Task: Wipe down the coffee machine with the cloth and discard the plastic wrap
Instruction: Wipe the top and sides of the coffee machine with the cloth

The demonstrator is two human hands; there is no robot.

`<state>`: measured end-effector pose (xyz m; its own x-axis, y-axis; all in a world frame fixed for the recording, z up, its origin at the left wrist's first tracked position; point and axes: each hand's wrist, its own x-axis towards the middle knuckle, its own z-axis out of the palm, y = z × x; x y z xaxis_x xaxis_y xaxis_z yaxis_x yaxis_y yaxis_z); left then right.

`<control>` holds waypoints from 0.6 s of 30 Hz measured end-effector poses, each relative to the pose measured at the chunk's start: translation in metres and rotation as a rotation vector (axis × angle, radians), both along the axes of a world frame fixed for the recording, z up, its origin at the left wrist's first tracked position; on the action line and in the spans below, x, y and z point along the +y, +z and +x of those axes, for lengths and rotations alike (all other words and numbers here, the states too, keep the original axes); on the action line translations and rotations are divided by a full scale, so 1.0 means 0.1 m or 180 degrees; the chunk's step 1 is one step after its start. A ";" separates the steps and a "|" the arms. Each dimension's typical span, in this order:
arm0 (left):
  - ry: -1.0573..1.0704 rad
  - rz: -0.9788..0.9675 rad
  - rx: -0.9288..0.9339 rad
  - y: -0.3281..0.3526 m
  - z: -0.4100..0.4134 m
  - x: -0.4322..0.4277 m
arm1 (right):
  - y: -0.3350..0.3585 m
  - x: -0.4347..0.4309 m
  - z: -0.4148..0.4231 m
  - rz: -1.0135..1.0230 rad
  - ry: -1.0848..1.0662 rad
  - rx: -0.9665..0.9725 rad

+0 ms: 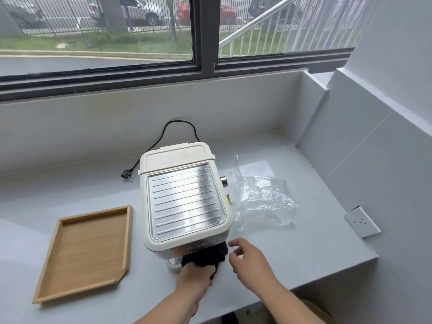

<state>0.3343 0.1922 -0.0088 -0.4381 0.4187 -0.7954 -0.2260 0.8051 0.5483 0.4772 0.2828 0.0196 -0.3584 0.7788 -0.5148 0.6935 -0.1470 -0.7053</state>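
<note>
A cream coffee machine [184, 195] with a ribbed metal top stands in the middle of the white counter. My left hand [195, 275] grips a dark cloth [208, 254] and presses it against the machine's front face. My right hand [247, 260] hovers just right of the cloth, fingers apart, holding nothing. A crumpled sheet of clear plastic wrap [264, 199] lies on the counter to the right of the machine, touching its side.
A wooden tray [58, 272] lies left of the machine. The black power cord [163, 134] loops behind it, with its plug [126, 175] loose on the counter. A wall socket [361, 222] sits on the right wall. The counter's front edge [327, 274] runs near my right arm.
</note>
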 end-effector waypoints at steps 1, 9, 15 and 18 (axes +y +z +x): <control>-0.0063 0.0004 -0.0062 0.00 0.04 0.06 | -0.07 -0.07 -0.03 -0.0266 0.0068 0.0039; -0.0632 -0.0115 0.0014 0.13 0.16 0.32 | -0.31 -0.11 -0.14 -0.0064 0.0337 -0.0121; -0.1683 -0.0191 0.0607 0.33 0.21 0.40 | -0.42 0.14 -0.05 0.0004 0.0121 -0.0080; -0.1974 0.0117 0.0859 0.58 0.35 0.50 | -0.28 0.27 -0.10 -0.0233 -0.0163 0.0045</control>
